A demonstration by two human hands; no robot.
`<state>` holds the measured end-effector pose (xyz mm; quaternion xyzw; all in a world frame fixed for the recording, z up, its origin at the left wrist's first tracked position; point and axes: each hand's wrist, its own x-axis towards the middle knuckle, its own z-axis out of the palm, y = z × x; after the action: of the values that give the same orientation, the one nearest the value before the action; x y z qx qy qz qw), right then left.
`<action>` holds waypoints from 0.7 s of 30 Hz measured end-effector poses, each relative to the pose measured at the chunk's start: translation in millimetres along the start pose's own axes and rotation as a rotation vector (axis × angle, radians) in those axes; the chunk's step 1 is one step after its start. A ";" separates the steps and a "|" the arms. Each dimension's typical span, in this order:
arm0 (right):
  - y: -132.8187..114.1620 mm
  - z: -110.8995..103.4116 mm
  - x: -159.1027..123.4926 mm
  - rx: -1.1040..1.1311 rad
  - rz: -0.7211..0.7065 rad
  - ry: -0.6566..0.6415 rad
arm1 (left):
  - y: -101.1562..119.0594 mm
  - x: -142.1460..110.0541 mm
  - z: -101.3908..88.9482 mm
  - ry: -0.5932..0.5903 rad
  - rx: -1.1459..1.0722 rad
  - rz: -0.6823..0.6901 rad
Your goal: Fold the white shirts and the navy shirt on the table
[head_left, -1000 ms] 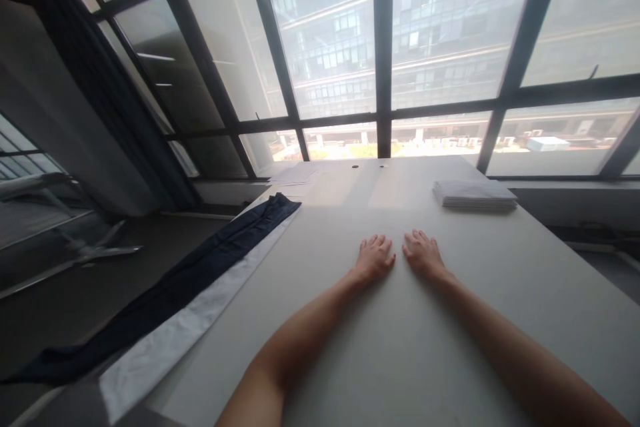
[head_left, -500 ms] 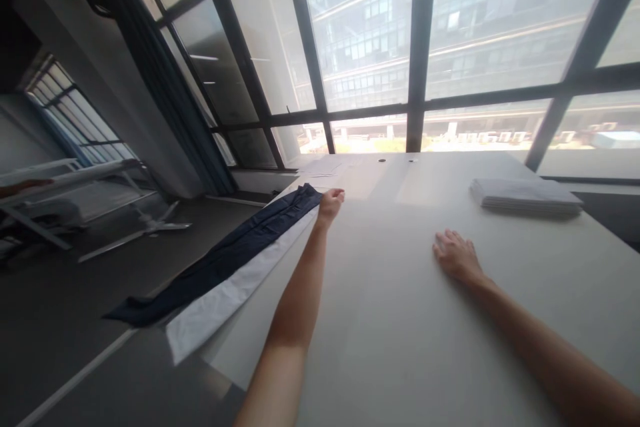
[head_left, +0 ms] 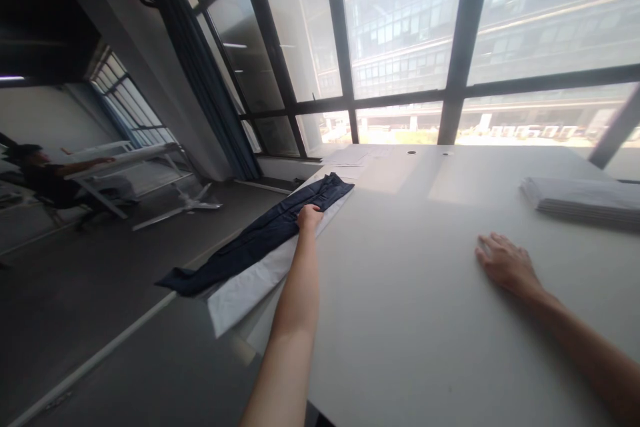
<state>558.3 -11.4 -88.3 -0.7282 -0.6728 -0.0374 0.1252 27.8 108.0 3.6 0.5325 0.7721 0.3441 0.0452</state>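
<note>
Long navy trousers [head_left: 260,239] lie along the table's left edge, with their lower end hanging over it. Beneath them a white cloth [head_left: 253,290] shows along the near side and also droops past the edge. My left hand [head_left: 309,215] is closed at the near edge of the trousers, a little below the waist end; its fingertips are partly hidden. Palm down on the white table [head_left: 400,293], my right hand [head_left: 506,263] rests with its fingers spread and holds nothing.
A folded stack of white cloth [head_left: 585,203] lies at the table's right. Papers [head_left: 345,159] are at the far left corner, near a cable hole [head_left: 411,153]. Windows stand behind. Across the floor, a person [head_left: 43,173] sits at another table [head_left: 125,159].
My left hand has moved from beside the waist end of the trousers down along them onto their near edge. My right hand stays flat on the table. The view has turned left.
</note>
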 end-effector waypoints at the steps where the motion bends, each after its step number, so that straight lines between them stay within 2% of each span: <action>1: 0.1 -0.2 0.0 0.000 0.002 0.000 | -0.3 -1.5 1.9 -0.003 0.014 -0.024; 5: 0.4 -0.1 0.7 0.012 0.007 -0.006 | 4.4 -5.7 -1.9 0.034 0.045 -0.084; 10: -0.6 0.5 0.9 0.026 0.026 -0.019 | 27.1 -4.2 -24.7 0.086 0.060 0.031; 13: -3.3 -2.0 0.1 0.022 0.033 -0.022 | 55.2 -3.7 -37.4 0.098 0.062 0.129; 16: -7.7 -7.3 -1.2 0.021 0.047 -0.030 | 91.2 -12.5 -39.9 0.074 0.056 0.216; 18: -10.8 -11.1 -2.0 0.024 0.053 -0.042 | 116.7 -26.8 -32.8 0.020 0.051 0.282; 21: -14.6 -15.6 -2.7 0.030 0.060 -0.055 | 152.5 -61.1 -9.3 -0.114 0.042 0.398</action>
<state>545.4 -16.8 -72.0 -0.7470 -0.6541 -0.0035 0.1186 170.6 81.3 80.9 0.6937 0.6549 0.2995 0.0089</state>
